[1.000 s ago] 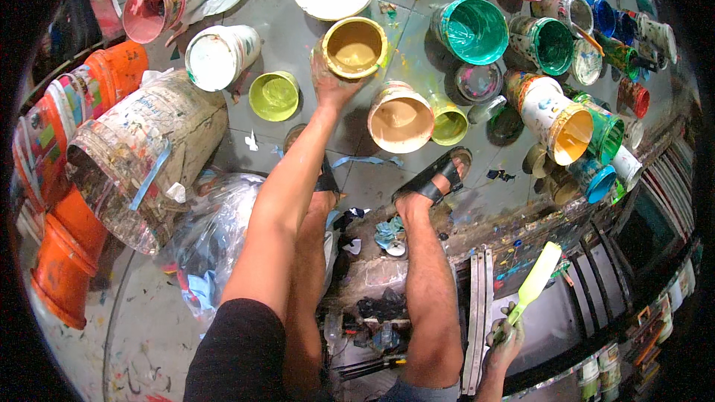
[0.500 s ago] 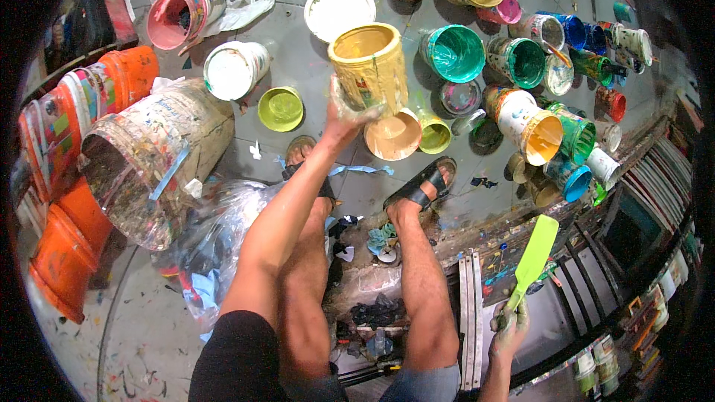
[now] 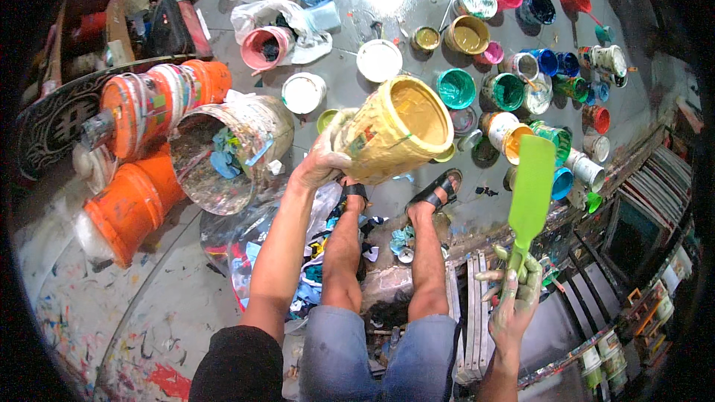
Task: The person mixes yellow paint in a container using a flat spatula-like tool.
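The paint bucket in the left hand looks plastic, its outside crusted rough with dried yellow paint, the inside wet and glossy. The green spatula in the right hand is smooth, matt plastic. The grey floor shines, glossy and paint-spattered. The orange buckets look like smeared plastic.

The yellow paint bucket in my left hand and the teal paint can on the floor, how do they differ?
The yellow paint bucket is lifted and tilted in the left hand; the teal paint can stands upright on the floor. The bucket looks larger and is smeared yellow outside. Both are open and hold paint.
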